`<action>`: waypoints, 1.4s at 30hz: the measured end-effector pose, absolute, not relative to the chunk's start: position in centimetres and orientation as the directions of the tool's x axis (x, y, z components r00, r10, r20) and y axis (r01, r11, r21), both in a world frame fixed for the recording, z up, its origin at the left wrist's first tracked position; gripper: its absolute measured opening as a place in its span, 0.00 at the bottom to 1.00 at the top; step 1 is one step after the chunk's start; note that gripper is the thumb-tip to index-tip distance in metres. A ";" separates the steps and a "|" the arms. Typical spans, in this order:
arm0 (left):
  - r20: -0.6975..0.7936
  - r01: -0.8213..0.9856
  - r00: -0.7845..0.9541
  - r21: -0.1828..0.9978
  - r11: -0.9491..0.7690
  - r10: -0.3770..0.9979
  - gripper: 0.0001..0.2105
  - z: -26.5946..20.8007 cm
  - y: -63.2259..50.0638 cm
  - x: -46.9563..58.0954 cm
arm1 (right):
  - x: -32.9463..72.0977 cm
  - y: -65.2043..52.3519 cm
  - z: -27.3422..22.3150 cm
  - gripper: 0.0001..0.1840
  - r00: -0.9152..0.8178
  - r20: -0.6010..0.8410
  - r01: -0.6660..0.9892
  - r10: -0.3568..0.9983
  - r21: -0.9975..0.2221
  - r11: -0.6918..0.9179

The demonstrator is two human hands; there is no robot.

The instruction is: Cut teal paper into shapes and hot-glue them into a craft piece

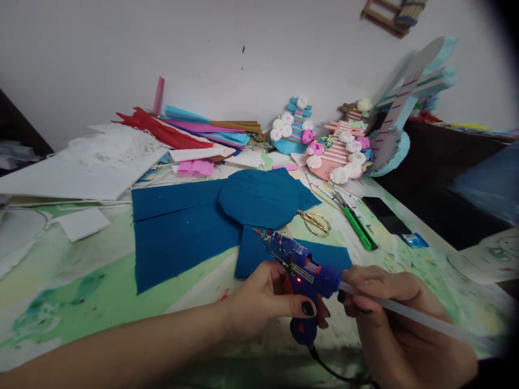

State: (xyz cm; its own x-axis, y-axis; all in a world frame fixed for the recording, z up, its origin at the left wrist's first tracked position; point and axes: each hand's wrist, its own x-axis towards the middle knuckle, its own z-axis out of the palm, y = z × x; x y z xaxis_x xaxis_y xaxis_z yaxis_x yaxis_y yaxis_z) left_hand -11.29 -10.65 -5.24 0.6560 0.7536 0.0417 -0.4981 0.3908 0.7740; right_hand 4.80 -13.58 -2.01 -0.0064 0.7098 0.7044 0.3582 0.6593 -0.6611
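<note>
A blue hot glue gun (328, 278) with a small lit red light is gripped in my left hand (263, 297), its tip pointing up and to the left. My right hand (401, 313) pinches a long whitish glue stick (421, 316) whose front end is at the back of the gun. Just beyond the tip lies a rounded blue piece (259, 197), on top of flat blue sheets (182, 237) of paper or fabric. Gold-handled scissors (315, 222) lie at its right edge, the blades partly hidden.
A green utility knife (359, 224) and a black phone (385, 213) lie to the right. Decorated guitar shapes (294, 127) stand along the wall. Rolled coloured papers (211, 127) and a white board (117, 178) occupy the back left. The gun's black cord (328, 370) trails toward the front edge.
</note>
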 end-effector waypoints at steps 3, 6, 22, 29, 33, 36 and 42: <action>0.037 -0.496 0.664 0.769 0.404 0.746 0.14 -5.3 -10.8 -11.2 | 5.0 -14.0 -2.5 0.08 0.002 0.703 0.390 0.711 -0.655 0.647; 0.020 -0.489 0.665 0.767 0.416 0.746 0.15 -5.3 -11.0 -11.2 | 5.3 -14.4 -2.6 0.06 -0.042 0.672 0.446 0.739 -0.650 0.616; 0.018 -0.556 0.665 0.680 0.478 0.747 0.20 -6.3 -11.2 -10.2 | 5.0 -13.6 -4.4 0.21 0.093 0.526 0.330 0.845 -0.817 0.472; -0.116 -0.442 0.730 0.671 0.595 0.673 0.25 -6.0 -11.4 -10.2 | 6.1 -14.1 -6.3 0.18 0.136 0.130 0.423 0.982 -0.904 0.061; -0.119 -0.356 0.690 0.802 0.479 0.713 0.25 -6.5 -11.3 -9.8 | 5.9 -13.3 -5.2 0.20 0.098 -0.059 0.228 0.994 -0.971 -0.080; -0.203 -0.151 0.683 0.901 0.408 0.701 0.18 -6.8 -11.3 -10.1 | 6.2 -12.0 -4.1 0.16 0.038 -0.031 0.160 0.999 -0.986 -0.036; -0.350 0.334 0.935 0.920 0.204 0.051 0.08 -2.3 -8.6 -16.4 | 6.2 -8.7 -3.0 0.16 -0.181 -0.061 0.218 0.982 -0.976 -0.020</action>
